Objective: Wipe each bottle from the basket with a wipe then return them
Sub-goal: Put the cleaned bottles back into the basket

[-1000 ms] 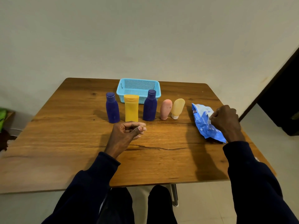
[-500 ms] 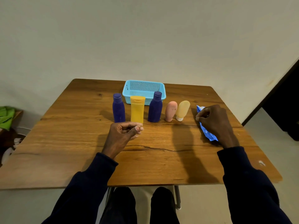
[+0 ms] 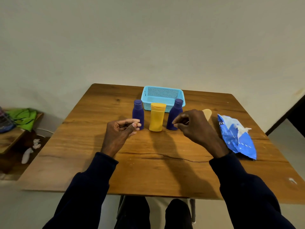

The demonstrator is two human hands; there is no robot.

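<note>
A light-blue basket (image 3: 180,100) stands empty at the back of the wooden table (image 3: 156,171). In front of it stand a purple bottle (image 3: 138,112), a yellow tube (image 3: 156,120) and a second purple bottle (image 3: 174,114). A pale yellow bottle (image 3: 207,113) peeks out behind my right hand; the pink bottle is hidden by that hand. My left hand (image 3: 119,134) hovers beside the left purple bottle, its fingers curled onto the thumb, holding nothing. My right hand (image 3: 195,128) hovers in front of the right purple bottle, fingers loosely bent and empty. A blue wipes pack (image 3: 237,139) lies to the right.
A white wipe tip sticks out of the pack's top. Left of the table a low wooden shelf (image 3: 9,139) holds green cloth (image 3: 23,117), with white scraps on the floor below. A dark doorway is at the far right. My knees are under the table's near edge.
My right hand has left the wipes pack and moved left, over in front of the right purple bottle and the pink bottle. My left hand has barely moved. The view has shifted slightly.
</note>
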